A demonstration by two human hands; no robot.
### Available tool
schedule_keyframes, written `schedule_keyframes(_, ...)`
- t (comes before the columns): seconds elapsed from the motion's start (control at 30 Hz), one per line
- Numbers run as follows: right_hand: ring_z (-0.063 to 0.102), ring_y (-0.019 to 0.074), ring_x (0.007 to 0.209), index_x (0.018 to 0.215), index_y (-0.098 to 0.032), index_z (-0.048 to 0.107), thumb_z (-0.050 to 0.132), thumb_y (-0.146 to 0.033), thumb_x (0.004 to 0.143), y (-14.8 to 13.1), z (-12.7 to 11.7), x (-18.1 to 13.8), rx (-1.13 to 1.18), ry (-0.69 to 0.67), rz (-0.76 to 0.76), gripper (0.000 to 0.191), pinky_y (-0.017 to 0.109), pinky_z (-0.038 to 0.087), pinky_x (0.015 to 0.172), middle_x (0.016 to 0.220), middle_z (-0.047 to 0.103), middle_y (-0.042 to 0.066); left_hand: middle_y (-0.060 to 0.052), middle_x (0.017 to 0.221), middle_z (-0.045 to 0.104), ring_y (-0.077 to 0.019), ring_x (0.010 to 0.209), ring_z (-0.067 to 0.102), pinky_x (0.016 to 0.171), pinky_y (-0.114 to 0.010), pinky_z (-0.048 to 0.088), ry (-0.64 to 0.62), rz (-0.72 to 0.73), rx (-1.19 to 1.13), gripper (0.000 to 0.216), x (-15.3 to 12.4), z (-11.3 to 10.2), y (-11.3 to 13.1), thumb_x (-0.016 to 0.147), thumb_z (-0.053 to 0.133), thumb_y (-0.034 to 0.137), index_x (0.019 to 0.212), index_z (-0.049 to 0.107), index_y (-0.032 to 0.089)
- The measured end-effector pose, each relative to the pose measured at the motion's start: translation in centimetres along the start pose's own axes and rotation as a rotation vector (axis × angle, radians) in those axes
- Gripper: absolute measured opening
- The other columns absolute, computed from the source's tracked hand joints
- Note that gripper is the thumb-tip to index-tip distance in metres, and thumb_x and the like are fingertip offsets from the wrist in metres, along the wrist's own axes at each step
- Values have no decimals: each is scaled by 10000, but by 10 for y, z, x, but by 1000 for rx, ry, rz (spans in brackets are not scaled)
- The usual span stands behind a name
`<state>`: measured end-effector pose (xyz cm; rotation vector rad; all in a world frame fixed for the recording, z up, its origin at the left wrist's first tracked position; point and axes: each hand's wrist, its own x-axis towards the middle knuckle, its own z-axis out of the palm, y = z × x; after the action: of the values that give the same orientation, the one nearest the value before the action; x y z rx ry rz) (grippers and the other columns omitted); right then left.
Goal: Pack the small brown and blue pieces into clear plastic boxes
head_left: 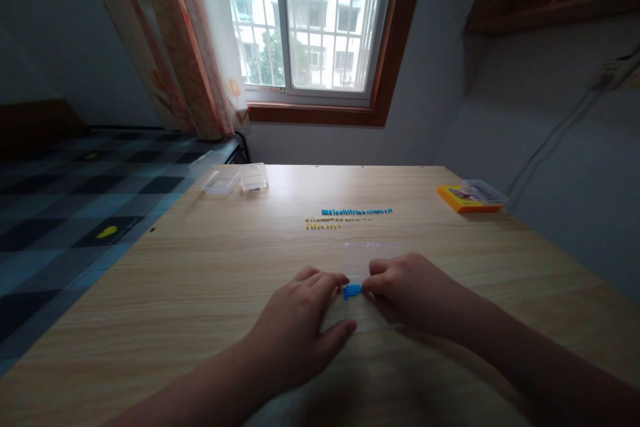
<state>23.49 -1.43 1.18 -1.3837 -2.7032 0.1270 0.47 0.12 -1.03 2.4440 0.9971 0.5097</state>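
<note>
A clear plastic box (pixel 380 323) with its lid (pixel 356 259) folded back lies on the table in front of me. Small blue pieces (pixel 352 291), like building bricks, sit together at its left side. My left hand (pixel 305 320) grips the box from the left, index finger by the upper left corner and thumb near the lower one. My right hand (pixel 407 287) reaches over the box from the right. Its thumb and index finger are pinched together at the right end of the blue pieces; whatever they hold is hidden.
Beyond the box, a row of small blue pieces (pixel 357 212) and rows of yellowish pieces (pixel 323 226) lie on the wooden table (pixel 200 293). Clear containers (pixel 220 181) stand at the back left. A yellow-orange box (pixel 465 198) with a clear cover lies at the right edge.
</note>
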Motion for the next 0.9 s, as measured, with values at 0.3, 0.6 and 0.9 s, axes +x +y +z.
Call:
schedule_keyframes(0.3,546,103,568,825,-225,721,589,-159,841,0,3,1,-30,4,2,148,270,264,540,766,674,-5,-62,1096,690,-262,1065,608,937,-440,498,-1,0,3,392,0,-2,1,805,665,305,1180,607,207)
schedule_keyframes(0.6,521,107,534,806,-206,707,578,-157,836,-4,2,1,-64,0,14,142,280,249,532,761,674,7,-67,1093,691,-272,1065,613,929,-442,503,2,-7,6,398,1,-1,1,799,656,305,1184,606,218)
schedule_keyframes(0.9,547,117,571,786,-198,696,574,-153,824,-3,4,1,-66,-14,18,136,286,252,538,756,672,7,-62,1080,687,-267,1054,610,915,-428,500,3,-7,-1,387,0,-2,1,800,658,302,1175,610,218)
